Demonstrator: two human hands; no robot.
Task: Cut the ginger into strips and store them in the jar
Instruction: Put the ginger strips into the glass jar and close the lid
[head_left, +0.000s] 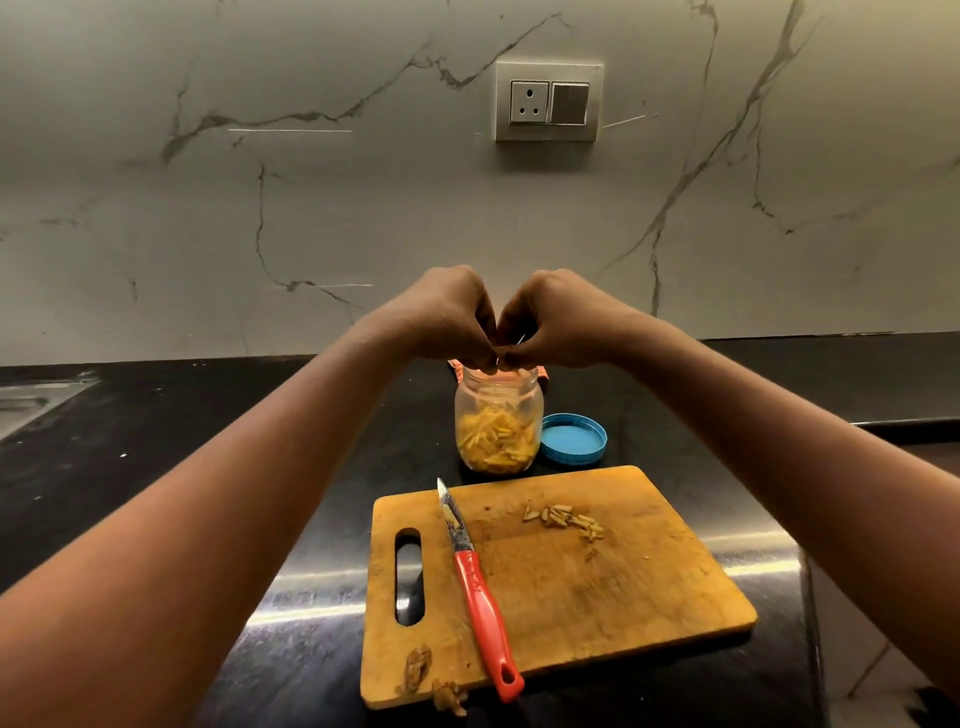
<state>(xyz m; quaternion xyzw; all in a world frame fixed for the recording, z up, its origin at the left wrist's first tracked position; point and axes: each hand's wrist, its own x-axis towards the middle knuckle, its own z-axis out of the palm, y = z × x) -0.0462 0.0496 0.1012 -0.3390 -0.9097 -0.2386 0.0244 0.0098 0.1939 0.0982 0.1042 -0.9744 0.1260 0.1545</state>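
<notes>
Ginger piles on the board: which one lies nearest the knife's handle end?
The scraps at the board's near edge, just left of the knife's red handle; the other pile lies farther back.

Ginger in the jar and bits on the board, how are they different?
The ginger in the jar is bright yellow; the bits on the board look pale brown. The ginger in the jar is a big heap; the bits on the board are few, lying flat. Both are thin strips.
</notes>
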